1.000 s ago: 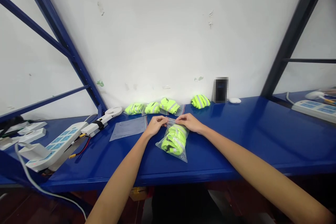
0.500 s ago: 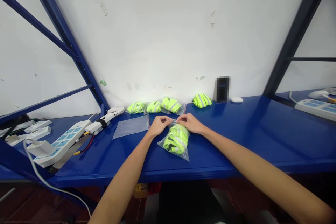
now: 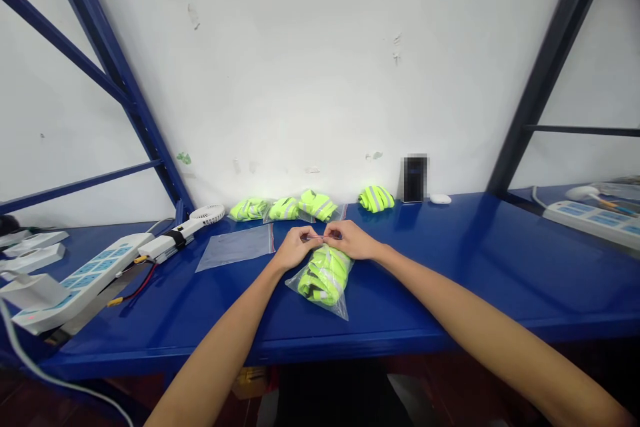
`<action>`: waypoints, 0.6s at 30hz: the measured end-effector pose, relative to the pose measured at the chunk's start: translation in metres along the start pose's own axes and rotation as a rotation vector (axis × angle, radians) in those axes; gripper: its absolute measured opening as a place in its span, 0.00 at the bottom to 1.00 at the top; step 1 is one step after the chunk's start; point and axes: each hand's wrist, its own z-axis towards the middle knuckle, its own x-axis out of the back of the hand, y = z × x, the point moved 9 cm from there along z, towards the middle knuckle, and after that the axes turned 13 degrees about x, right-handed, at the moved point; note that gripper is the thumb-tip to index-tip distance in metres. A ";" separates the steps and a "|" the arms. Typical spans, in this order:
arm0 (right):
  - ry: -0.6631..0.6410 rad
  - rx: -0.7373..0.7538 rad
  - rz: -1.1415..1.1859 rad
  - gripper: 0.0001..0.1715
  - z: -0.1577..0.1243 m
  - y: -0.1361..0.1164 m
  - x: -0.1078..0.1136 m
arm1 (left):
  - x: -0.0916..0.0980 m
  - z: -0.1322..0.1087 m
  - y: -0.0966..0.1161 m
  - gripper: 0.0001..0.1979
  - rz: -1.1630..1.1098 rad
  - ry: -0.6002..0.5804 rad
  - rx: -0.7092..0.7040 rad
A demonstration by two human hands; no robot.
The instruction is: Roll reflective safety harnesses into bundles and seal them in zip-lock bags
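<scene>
A clear zip bag stuffed with a neon-yellow reflective band lies on the blue shelf in front of me. My left hand and my right hand both pinch the bag's top edge, fingertips almost touching in the middle. An empty flat zip bag lies just left of my left hand. Several more neon-yellow bands sit in a row by the wall, and one more band lies apart to the right.
A white power strip and a small white handheld fan lie at the left. A dark blurred upright object and a small white case stand by the wall. Another power strip sits far right. Blue rack struts frame the sides.
My two hands have slid closer together along the bag's top edge, until the fingertips nearly meet. The view has shifted a little; the bag stays on the shelf.
</scene>
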 end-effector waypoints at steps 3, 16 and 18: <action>-0.034 -0.002 -0.021 0.06 0.006 0.000 -0.004 | 0.003 0.002 -0.005 0.11 -0.047 0.013 0.032; -0.215 -0.110 0.037 0.19 -0.044 -0.002 0.029 | 0.012 0.005 -0.012 0.12 -0.063 0.029 0.032; -0.233 -0.094 -0.009 0.20 -0.049 -0.008 0.031 | 0.010 0.005 -0.012 0.12 -0.091 0.008 0.039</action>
